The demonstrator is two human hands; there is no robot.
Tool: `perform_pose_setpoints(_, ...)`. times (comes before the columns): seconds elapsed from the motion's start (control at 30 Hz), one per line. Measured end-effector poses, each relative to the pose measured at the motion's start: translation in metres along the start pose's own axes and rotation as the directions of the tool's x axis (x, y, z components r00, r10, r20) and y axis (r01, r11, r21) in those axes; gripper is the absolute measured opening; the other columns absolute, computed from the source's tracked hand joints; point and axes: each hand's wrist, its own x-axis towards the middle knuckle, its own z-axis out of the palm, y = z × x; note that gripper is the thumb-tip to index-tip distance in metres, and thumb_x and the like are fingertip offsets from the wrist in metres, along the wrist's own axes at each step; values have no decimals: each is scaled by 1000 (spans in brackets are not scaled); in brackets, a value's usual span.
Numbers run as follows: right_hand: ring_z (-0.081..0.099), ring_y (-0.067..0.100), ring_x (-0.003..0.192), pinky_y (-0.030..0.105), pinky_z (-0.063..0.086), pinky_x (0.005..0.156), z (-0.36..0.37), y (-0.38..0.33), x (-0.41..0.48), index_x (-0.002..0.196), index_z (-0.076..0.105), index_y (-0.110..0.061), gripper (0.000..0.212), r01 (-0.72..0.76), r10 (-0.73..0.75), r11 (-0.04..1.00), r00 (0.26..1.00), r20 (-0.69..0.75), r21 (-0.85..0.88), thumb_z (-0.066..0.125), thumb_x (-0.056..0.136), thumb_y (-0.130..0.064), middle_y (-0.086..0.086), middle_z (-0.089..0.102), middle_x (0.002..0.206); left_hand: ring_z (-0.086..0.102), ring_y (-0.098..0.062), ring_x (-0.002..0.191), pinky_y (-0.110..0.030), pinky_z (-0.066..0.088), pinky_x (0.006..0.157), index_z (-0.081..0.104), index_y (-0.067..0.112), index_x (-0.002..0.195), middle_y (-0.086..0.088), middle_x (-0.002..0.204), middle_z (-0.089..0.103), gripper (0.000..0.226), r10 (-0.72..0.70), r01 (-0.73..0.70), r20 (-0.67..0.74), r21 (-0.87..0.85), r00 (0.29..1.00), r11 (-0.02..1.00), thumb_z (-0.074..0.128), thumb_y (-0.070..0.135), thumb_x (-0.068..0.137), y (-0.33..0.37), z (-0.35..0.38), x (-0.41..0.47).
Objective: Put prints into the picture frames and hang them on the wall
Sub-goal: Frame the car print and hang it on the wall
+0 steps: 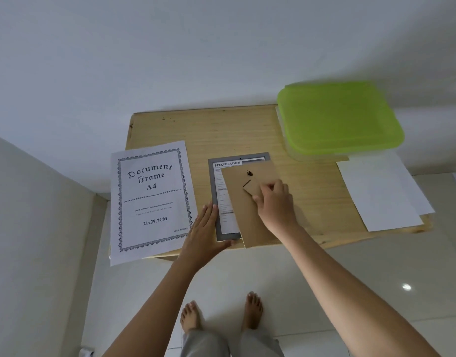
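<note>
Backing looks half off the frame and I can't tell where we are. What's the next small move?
Probably lift the brown cardboard backing board clear: right hand pinches its stand flap, left hand steadies the grey picture frame, whose insert still shows.

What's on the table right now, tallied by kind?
Picture frames: 1, grey, face down
Cardboard backing boards: 1, held by the right hand
Printed sheets: 1, "Document Frame A4"
Blank white paper stacks: 1
Green-lidded boxes: 1
Total: 5

The right hand [273,202] pinches the brown backing board [245,217] over the grey frame [213,181]; the left hand [203,233] lies flat beside it.
</note>
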Motion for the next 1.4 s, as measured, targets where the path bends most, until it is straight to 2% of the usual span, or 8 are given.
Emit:
perform_pose_setpoints(0.2,38,27,114,35,34,92,15,-20,19,118,51,-9,30,-12,19,997,995,95,-76,43,95,-27,12,43,122,-13,-8,142,-27,-4,113,-6,15,148,4,156,-11,105,4,-4,-1,-9,1000,1000,62,54,78,2,-4,-1)
perform_pose_setpoints(0.33,39,27,114,35,35,93,19,-24,26,119,51,-8,31,-34,42,995,995,87,-91,44,95,-27,12,44,123,-12,-8,142,-23,-7,111,-6,15,148,3,156,-10,105,27,-27,9,12,1000,1000,62,54,78,1,-6,0)
perform_pose_setpoints(0.43,40,28,112,36,35,91,21,-28,31,115,52,-7,29,-43,51,995,995,86,-94,45,95,-26,13,45,122,-13,-8,142,-25,-5,114,-6,14,147,3,156,-10,104,35,-35,14,13,999,999,60,56,79,-2,-5,1)
perform_pose_setpoints(0.57,39,29,113,36,36,90,22,-34,35,115,51,-6,30,-55,64,994,993,97,-96,44,95,-26,15,45,123,-18,-1,137,-23,-7,112,-7,15,147,4,156,-11,103,38,-38,19,15,999,999,59,56,80,-2,-5,0)
perform_pose_setpoints(0.7,39,29,114,37,36,92,24,-37,36,118,50,-5,32,-64,74,993,991,108,-96,44,95,-27,16,44,124,-15,-5,140,-23,-7,112,-7,15,147,4,156,-11,104,37,-37,21,22,999,999,58,59,79,-3,-4,0)
perform_pose_setpoints(1.13,44,25,110,32,39,87,26,-26,37,116,51,-7,35,-26,26,998,1000,10,-58,51,92,-32,12,49,120,-12,-7,142,-22,-4,111,-5,17,148,4,156,-10,101,40,-41,5,20,999,999,58,56,80,3,-9,5)
perform_pose_setpoints(1.3,44,26,111,33,40,88,26,-3,29,119,50,-9,41,-16,19,995,999,32,-99,52,90,-38,11,48,122,-12,-6,142,-28,0,115,-5,18,148,6,156,-10,101,43,-44,30,36,999,998,56,60,80,13,2,1)
perform_pose_setpoints(1.4,41,27,117,36,37,94,26,-2,24,127,42,-13,53,35,-28,995,996,88,-88,53,87,-46,11,43,129,-12,-5,142,-25,0,112,-4,18,148,7,156,-10,99,43,-44,25,34,999,998,53,63,80,8,1,0)
